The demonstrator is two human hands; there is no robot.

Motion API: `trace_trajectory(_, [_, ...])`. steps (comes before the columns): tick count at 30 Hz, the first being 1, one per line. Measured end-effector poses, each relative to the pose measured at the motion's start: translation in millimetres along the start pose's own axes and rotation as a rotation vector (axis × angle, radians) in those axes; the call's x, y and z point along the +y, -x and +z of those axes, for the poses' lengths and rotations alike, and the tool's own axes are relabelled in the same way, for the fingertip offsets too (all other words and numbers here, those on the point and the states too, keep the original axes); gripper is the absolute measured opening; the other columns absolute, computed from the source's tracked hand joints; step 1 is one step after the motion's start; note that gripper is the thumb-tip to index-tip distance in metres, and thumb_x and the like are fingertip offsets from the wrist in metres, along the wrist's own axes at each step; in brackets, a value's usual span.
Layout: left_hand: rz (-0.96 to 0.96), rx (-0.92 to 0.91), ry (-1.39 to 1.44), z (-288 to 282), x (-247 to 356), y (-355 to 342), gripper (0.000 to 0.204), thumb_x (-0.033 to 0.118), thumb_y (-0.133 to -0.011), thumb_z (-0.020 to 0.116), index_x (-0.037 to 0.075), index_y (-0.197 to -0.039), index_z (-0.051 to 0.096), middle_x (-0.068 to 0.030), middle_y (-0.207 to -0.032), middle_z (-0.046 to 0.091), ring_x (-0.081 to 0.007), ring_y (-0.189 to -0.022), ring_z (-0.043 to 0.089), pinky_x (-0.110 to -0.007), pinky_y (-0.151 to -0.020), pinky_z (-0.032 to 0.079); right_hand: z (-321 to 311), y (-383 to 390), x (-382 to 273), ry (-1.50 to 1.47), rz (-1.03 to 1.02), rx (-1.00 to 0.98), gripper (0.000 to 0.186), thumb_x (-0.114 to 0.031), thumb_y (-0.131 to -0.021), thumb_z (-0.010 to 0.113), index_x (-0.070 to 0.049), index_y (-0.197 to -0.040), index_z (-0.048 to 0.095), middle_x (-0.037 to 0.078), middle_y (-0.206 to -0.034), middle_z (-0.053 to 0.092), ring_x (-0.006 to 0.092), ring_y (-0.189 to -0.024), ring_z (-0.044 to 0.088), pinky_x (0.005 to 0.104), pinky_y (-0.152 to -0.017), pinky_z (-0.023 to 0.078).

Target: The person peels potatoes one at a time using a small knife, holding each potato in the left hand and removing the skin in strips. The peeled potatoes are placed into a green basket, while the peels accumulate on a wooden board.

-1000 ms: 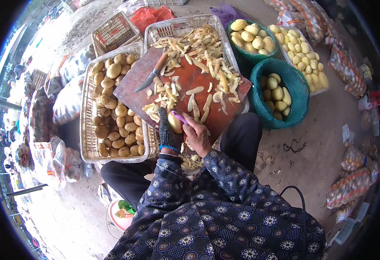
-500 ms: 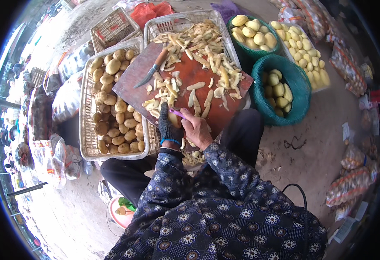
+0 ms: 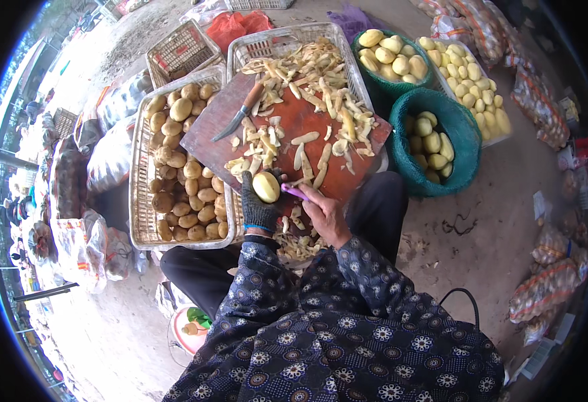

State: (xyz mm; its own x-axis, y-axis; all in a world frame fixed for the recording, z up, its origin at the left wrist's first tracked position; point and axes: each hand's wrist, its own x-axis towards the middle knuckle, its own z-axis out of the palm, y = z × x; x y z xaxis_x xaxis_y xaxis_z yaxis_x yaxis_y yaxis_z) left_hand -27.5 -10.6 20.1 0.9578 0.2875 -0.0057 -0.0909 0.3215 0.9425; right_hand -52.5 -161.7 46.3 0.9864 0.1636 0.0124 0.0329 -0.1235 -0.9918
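In a dark knitted glove, my left hand (image 3: 259, 209) is wrapped round a pale peeled potato (image 3: 266, 187). My bare right hand (image 3: 327, 216) grips a purple peeler (image 3: 295, 192), its head just right of the potato. Both hands are over the near edge of a reddish-brown board (image 3: 294, 118). Heaps of potato peelings (image 3: 347, 124) cover much of the board's far and right side. A curved knife (image 3: 240, 112) with a wooden handle lies at the board's left. Left of it stands a white crate (image 3: 135, 194) of unpeeled potatoes (image 3: 185, 201).
Peeled potatoes fill a green mesh-lined basket (image 3: 471, 157), another green basket (image 3: 376, 84) and a white crate (image 3: 501, 137) on the right. Under the board's far end is a white crate (image 3: 237, 50) with peelings. Net sacks (image 3: 542, 291) line the right side; a red bag (image 3: 240, 25) lies behind.
My right hand with the peeler has moved right and slightly down, off the potato. The potato in my left hand now shows its pale face upward.
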Motion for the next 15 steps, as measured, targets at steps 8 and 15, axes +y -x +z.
trace_trajectory(8, [-0.309, 0.049, 0.496, -8.2, -14.4, -13.6, 0.043, 0.032, -0.086, 0.06, 0.005, -0.118, 0.049, -0.0117, -0.105, 0.059, -0.0219, -0.094, 0.06, -0.035, -0.078, 0.051, 36.4, -50.4, 14.8, 0.099, -0.113, 0.016, 0.034, -0.014, -0.086, 0.049, 0.005, -0.113, 0.056, 0.025, -0.099, 0.061, 0.0292, -0.095, 0.062, 0.0324, -0.079, 0.048])
trace_trajectory(15, [-0.579, 0.122, 0.713, -18.4, -25.0, -29.8, 0.045, 0.04, -0.089, 0.05, 0.002, -0.112, 0.054, -0.014, -0.094, 0.063, -0.0255, -0.079, 0.063, -0.039, -0.064, 0.055, 20.2, -0.3, -16.5, 0.141, 0.173, -0.102, 0.035, -0.012, -0.086, 0.051, 0.006, -0.116, 0.053, 0.022, -0.108, 0.061, 0.0267, -0.103, 0.06, 0.03, -0.087, 0.046])
